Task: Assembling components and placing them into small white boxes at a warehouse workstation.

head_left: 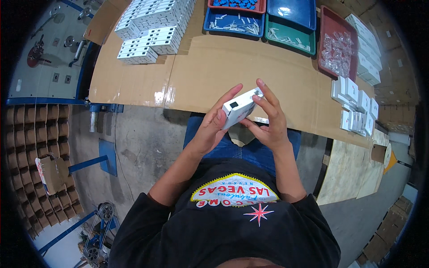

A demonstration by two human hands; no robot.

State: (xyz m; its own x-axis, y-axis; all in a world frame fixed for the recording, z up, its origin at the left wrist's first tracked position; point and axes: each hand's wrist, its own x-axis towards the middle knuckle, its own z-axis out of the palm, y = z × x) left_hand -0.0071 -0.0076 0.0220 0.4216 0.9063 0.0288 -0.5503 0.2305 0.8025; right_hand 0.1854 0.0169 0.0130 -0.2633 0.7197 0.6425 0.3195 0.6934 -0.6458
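Note:
Between my hands, above the near edge of the cardboard-covered table, a small white box (241, 108) is held tilted. It has a dark square on one end and printing on its side. My left hand (211, 129) grips its left end, the thumb pressed against it. On the other side my right hand (271, 124) has fingertips on the box's far right end and its thumb by the lower edge. What lies inside the box cannot be seen.
Stacked white boxes (152, 33) stand at the far left of the table (210, 71). A blue tray (210, 31) and a green tray (289, 48) hold small white parts. Clear plastic pieces fill a red tray (325, 73). Smaller white boxes (353, 96) sit at the right.

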